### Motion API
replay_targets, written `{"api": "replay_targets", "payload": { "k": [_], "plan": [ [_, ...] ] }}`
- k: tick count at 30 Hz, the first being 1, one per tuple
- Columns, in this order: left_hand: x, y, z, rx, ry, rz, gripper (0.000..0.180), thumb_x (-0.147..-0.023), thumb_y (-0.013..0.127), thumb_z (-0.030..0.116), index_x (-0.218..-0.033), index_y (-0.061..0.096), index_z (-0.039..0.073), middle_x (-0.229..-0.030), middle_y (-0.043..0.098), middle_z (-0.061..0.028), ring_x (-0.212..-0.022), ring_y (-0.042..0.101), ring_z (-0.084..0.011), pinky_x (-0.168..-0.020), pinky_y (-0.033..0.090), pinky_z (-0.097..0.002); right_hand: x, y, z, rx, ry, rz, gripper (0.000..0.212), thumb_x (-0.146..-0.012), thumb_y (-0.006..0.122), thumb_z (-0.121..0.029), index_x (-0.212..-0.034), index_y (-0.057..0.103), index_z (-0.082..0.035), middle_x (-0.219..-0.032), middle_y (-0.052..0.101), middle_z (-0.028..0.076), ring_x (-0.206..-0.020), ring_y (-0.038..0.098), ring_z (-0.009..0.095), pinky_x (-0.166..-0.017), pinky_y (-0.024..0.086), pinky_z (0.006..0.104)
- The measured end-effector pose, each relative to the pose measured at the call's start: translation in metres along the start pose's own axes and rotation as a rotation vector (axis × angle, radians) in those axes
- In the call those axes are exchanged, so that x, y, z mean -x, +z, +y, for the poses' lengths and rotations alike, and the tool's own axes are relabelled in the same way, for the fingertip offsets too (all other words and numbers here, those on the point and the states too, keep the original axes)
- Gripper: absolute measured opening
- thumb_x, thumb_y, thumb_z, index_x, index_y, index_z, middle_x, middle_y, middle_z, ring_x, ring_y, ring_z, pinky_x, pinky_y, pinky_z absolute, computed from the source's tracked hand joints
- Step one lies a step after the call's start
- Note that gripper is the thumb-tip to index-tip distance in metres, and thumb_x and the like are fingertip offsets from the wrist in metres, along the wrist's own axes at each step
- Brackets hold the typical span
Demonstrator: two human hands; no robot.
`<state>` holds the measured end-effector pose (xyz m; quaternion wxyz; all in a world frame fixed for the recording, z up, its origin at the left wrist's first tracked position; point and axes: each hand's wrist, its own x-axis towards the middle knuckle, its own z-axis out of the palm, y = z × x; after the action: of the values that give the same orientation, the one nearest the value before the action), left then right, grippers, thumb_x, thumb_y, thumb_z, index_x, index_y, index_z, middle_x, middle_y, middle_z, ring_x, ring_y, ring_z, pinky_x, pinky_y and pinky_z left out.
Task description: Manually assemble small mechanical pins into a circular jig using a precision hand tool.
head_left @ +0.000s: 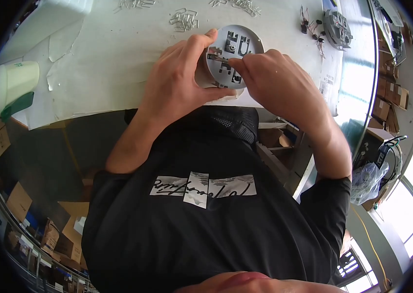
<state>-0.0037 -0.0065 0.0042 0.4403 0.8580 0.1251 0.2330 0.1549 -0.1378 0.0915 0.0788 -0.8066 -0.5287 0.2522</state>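
Currently: grey round housing held in two hands near the table's front edge

Piles of bent wire clips (184,20) lie beyond the left hand (179,73); nothing stands between them and the grey round housing (238,54). Off to the right — well apart — sit a loose tangle of thin wires (314,30) and a second grey housing (337,30). A pale container (16,88) with a green part stands far left.

The near edge of the table (108,63) runs just below the hands, close to the black shirt (216,229); pale sheet stretches widely leftward, its left border torn and wrinkled.

The housing is matte, disc-shaped, with dark cutouts. Left thumb and fingers clamp its rim; right thumb and finger pinch together on a thin metal piece (218,58) over the face — exact kind unclear.
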Motion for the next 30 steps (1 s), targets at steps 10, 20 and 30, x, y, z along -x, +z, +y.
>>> {"api": "replay_targets", "payload": {
  "k": [10, 20, 30],
  "plan": [
    [-0.002, 0.001, 0.001, 0.056, -0.024, 0.031, 0.091, -0.061, 0.102, 0.034, -0.136, 0.057, 0.007, -0.104, 0.075, -0.0092, -0.101, 0.071, -0.0296, -0.09, 0.055, -0.0433, 0.0, -0.015, -0.009, 0.095, -0.034, -0.045, 0.038, -0.108, 0.058, -0.025, -0.087, 0.073, 0.002, -0.07, 0.065, 0.024, -0.067, 0.064, 0.044, -0.063, 0.05, 0.0508],
    [0.003, 0.0, -0.001, 0.046, -0.027, 0.004, 0.092, -0.06, 0.102, 0.032, -0.137, 0.057, 0.007, -0.107, 0.074, -0.0094, -0.103, 0.071, -0.03, -0.092, 0.055, -0.0436, 0.001, -0.008, -0.002, 0.117, 0.087, -0.099, 0.042, -0.11, 0.056, -0.028, -0.083, 0.072, 0.0, -0.071, 0.066, 0.024, -0.069, 0.065, 0.044, -0.066, 0.05, 0.052],
    [-0.004, -0.02, 0.0, 0.064, 0.023, -0.154, 0.082, -0.071, 0.096, 0.012, -0.142, 0.055, 0.007, -0.117, 0.073, -0.0132, -0.108, 0.071, -0.0308, -0.092, 0.056, -0.0445, 0.03, 0.017, 0.027, -0.369, -0.016, 0.224, 0.037, -0.095, 0.079, -0.037, -0.098, 0.069, -0.002, -0.082, 0.069, 0.014, -0.069, 0.065, 0.038, -0.064, 0.053, 0.0407]
  ]
}}
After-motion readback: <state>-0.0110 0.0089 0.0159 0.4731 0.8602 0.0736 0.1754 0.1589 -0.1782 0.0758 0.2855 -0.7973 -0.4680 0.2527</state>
